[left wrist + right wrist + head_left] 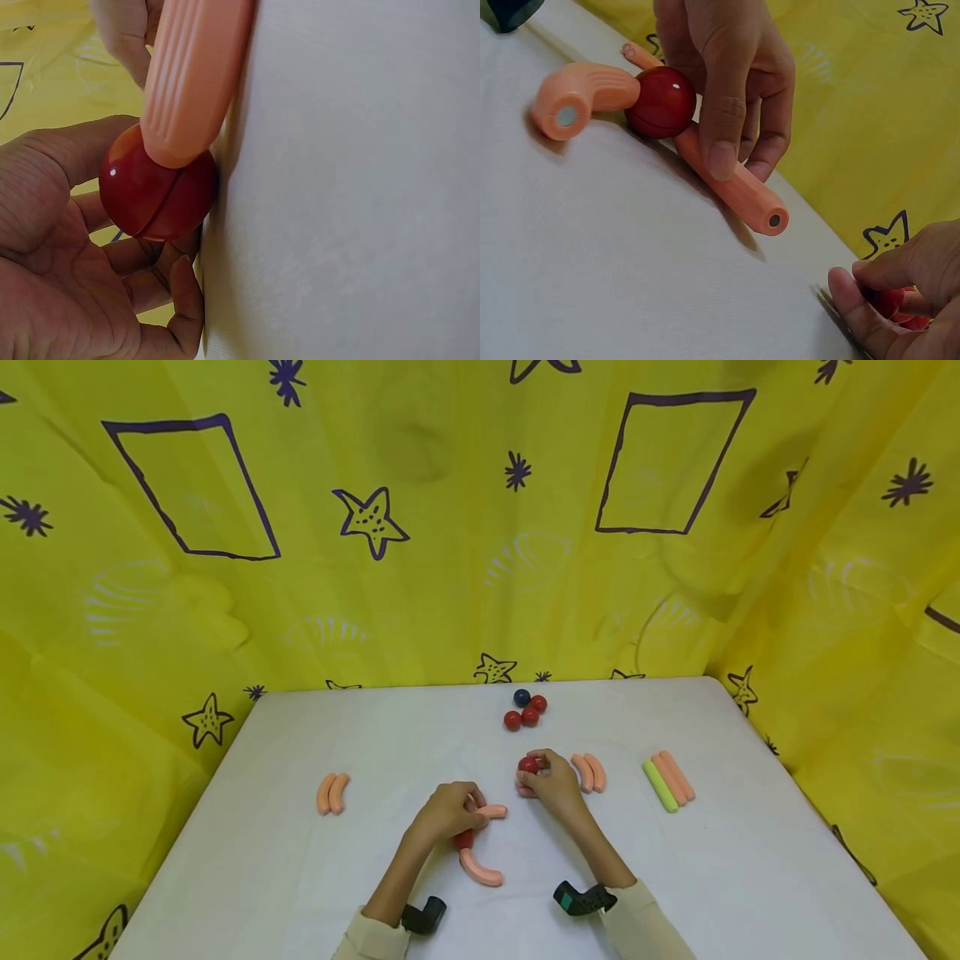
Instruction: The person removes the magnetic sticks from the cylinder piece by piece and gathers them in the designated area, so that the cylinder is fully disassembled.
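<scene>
Near the middle of the white table, my left hand [450, 810] pinches a peach-coloured magnetic rod [739, 191] between thumb and fingers. The rod's bare end shows a round metal disc. Its other part meets a shiny red ball [660, 103], which also has a curved peach rod [480, 870] joined to it on the near side. Part of another peach rod shows behind the ball in the right wrist view. To the right, my right hand [553, 779] holds a second red ball [528, 765] between thumb and fingers, apart from the joined pieces.
Several red balls [512, 720] and a dark blue ball [522, 697] sit at the back. Curved peach rods lie in pairs at left [324, 794] and right [588, 773]. Farther right are straight peach rods [672, 777] beside a light green rod [660, 786]. Yellow patterned cloth [450, 610] surrounds the table.
</scene>
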`<state>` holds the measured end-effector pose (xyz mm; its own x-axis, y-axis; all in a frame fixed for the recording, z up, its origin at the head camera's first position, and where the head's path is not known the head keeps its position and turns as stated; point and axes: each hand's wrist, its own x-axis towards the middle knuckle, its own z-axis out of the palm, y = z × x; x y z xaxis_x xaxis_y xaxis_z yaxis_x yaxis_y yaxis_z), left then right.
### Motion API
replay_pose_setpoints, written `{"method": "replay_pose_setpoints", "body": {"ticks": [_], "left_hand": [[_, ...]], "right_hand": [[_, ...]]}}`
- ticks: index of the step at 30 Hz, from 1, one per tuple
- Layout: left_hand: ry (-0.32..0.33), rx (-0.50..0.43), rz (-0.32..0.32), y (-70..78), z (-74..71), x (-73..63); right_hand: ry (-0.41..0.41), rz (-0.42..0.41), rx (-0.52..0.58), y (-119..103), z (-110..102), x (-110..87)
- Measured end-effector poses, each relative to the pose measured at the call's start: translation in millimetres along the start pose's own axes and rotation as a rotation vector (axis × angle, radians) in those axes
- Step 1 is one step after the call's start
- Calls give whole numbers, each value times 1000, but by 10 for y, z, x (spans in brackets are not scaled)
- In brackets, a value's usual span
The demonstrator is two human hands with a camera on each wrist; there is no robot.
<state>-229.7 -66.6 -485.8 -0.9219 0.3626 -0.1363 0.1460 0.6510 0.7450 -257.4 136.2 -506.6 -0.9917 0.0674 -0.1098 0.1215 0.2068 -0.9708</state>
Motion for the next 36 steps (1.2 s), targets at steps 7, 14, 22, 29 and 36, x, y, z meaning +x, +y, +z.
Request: {"method": "replay_pose_setpoints", "body": {"ticks": [7, 14, 22, 29, 36], "left_hand": [[-1, -10, -13, 0, -5, -8], [-12, -30, -31, 2, -7, -15], [-28, -26, -31, -7, -75, -42], [-51, 1, -42, 1, -155, -84], [-100, 51, -53, 13, -201, -122]], "right_hand": [[55, 23, 44, -14, 49, 212], [106, 53, 13, -34, 77, 405], [148, 51, 155, -79, 114, 516], [163, 69, 276, -80, 133, 553], [188, 57, 314, -71, 139, 536]]}}
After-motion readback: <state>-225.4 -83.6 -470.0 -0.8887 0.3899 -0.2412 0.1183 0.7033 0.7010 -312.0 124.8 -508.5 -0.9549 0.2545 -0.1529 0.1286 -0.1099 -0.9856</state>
